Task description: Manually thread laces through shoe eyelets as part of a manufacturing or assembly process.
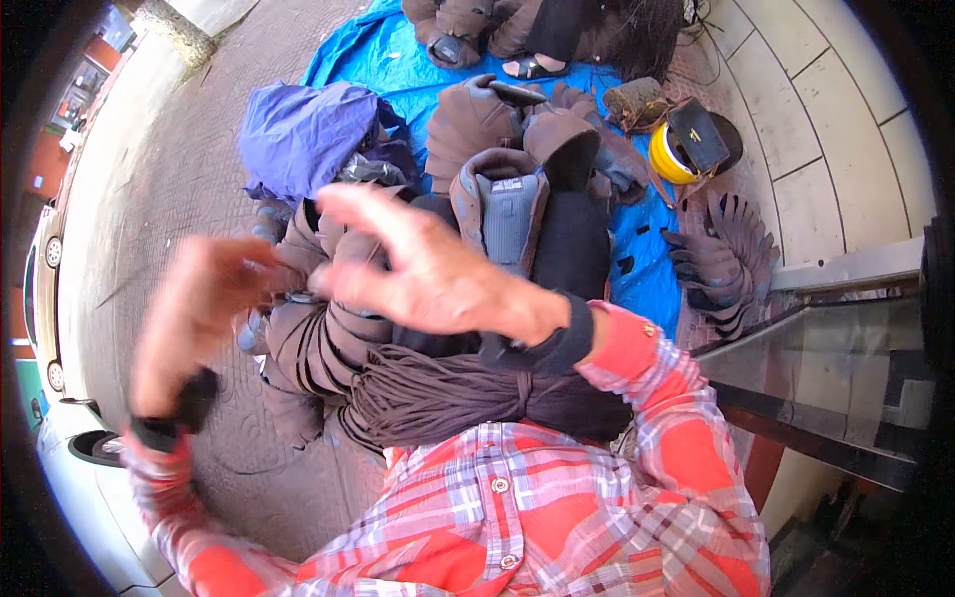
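Observation:
My right hand is raised in front of my chest, thumb and fingers spread apart with nothing visible between them. My left hand is up to its left and smeared by motion; its fingertips point toward the right hand, and I cannot make out any object in it. Just past the right hand, a brown shoe upper with a grey-blue tongue rests by my dark-clothed leg. Stacked brown shoe uppers lie below and between the hands. A thick bundle of dark brown laces lies across my lap.
More stacked uppers sit ahead on a blue tarp, beside a purple cloth. At right are a yellow round container, a black box and fanned uppers. Another person's sandalled foot is at the far side.

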### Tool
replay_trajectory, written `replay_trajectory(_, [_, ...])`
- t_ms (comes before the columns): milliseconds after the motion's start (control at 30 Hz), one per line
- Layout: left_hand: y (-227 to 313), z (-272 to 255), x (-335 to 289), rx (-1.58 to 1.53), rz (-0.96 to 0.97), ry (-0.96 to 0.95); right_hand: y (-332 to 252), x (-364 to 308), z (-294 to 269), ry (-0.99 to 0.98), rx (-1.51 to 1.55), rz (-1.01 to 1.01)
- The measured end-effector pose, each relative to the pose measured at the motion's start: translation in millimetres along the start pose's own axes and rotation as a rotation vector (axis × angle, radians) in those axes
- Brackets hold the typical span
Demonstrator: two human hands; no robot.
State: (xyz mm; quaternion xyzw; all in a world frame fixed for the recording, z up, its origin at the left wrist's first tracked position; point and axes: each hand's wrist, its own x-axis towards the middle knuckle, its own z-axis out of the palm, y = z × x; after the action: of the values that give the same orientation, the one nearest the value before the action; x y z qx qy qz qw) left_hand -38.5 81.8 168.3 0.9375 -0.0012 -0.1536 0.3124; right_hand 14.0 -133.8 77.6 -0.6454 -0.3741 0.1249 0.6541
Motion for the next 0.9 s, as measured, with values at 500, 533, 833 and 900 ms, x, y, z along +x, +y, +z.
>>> replay_trajectory(500, [-142.5, -23.0, 28.2, -0.212, -0.027, 0.244, 32.0, -177.9, -217.0, -0.002, -0.554, 0.436])
replay_trajectory(533, [-140.9, -9.1, 23.3, -0.302, -0.042, 0.395, 39.2, -186.0, -221.2, -0.073, -0.814, 0.322])
replay_trajectory(833, [-121.0, 31.4, 12.2, -0.383, -0.145, -0.153, 145.9, -288.6, -246.0, 0.757, -1.032, 0.878])
replay_trajectory(900, [-130.9, 56.9, 13.1, -0.394, -0.099, -0.105, 149.5, -293.2, -246.9, 1.006, -0.353, 1.067])
